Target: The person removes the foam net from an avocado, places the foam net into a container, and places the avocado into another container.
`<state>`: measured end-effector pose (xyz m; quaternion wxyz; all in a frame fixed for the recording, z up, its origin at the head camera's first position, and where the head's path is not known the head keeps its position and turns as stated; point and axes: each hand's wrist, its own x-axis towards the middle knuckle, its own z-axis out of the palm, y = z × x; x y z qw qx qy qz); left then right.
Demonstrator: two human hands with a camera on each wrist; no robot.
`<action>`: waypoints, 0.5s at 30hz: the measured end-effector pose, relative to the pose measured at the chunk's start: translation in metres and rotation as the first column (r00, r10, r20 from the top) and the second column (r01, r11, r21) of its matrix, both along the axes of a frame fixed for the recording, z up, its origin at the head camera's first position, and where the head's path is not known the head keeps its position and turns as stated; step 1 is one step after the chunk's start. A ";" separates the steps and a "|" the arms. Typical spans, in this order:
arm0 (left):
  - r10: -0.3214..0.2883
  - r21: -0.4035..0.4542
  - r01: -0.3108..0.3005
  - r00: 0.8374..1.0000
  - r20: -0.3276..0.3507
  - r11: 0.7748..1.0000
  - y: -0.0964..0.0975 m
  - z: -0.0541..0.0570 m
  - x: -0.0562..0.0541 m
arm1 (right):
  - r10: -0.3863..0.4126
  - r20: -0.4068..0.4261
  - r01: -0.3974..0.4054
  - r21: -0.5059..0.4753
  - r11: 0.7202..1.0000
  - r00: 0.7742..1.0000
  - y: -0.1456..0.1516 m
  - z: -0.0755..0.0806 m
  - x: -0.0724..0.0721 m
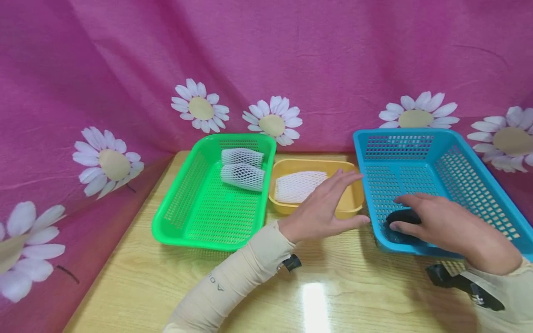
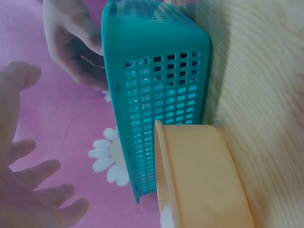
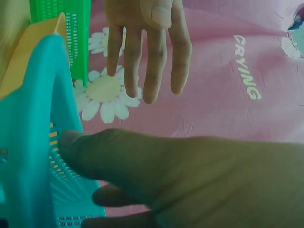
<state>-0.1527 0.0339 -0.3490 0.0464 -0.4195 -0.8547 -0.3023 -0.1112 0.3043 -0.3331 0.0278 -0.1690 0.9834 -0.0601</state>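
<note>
A dark, rounded object [image 1: 401,217] lies in the near left corner of the blue basket [image 1: 449,249]. My right hand [image 1: 449,226] reaches over the basket's near rim, thumb and fingers spread around the dark object; in the left wrist view it is above most of the basket wall. Part of the object is hidden under that hand. Over the yellow basin [image 1: 316,164] hovers my left hand [image 1: 322,208], its fingers extended and nothing in it. Inside the basin is a white foam net sleeve [image 1: 297,186], partly behind the left hand.
On the left stands a green basket [image 1: 175,238] with two white foam net sleeves [image 1: 241,175] at its far right side. All containers stand on a wooden table [image 1: 137,286]. A pink cloth with daisies [image 1: 316,69] hangs behind and at the left.
</note>
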 end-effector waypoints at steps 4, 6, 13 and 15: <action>0.003 -0.006 -0.003 1.000 -0.024 1.000 -0.003 0.004 -0.001 | 0.062 -0.110 -0.067 -0.047 0.997 0.992 -0.008 0.001 0.002; 0.000 -0.005 0.000 0.999 -0.038 1.000 -0.005 0.006 -0.002 | 0.077 -0.144 -0.087 -0.062 0.994 0.987 -0.011 0.002 0.003; -0.015 0.015 0.017 0.993 -0.116 1.000 -0.010 0.012 -0.005 | 0.092 -0.181 -0.107 -0.071 0.992 0.979 -0.024 0.008 0.009; -0.017 0.021 0.020 0.989 -0.144 1.000 -0.012 0.013 -0.006 | 0.106 -0.212 -0.125 -0.078 0.989 0.972 -0.028 0.008 0.011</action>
